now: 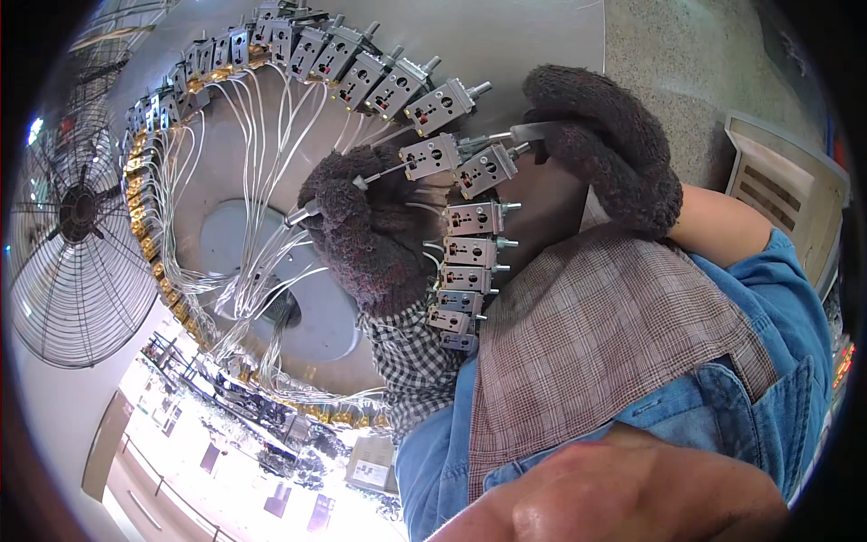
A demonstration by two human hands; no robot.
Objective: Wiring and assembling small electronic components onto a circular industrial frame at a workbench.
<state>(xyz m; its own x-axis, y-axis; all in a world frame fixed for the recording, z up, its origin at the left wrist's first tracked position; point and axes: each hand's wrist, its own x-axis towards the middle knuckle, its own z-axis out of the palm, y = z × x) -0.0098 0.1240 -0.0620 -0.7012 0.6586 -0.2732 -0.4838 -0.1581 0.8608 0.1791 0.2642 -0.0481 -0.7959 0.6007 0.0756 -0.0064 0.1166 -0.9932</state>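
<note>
My left hand, in a dark knitted glove, is curled among the boxes and wires. A short silver cylindrical piece sticks out of its left side; the rest is hidden in the glove. A thin rod with a white tip runs from the glove to a small metal box. My right hand, gloved alike, is closed around a metal-shafted tool, whose tip points at that box's threaded stud. Another metal box sits just beside it. The tool's handle is hidden in the glove.
Several similar boxes form a ring around a round grey plate, joined to bundles of white wires. Brass-coloured fittings line the ring's left side. A large fan stands at left. A pale slotted plastic object is at right.
</note>
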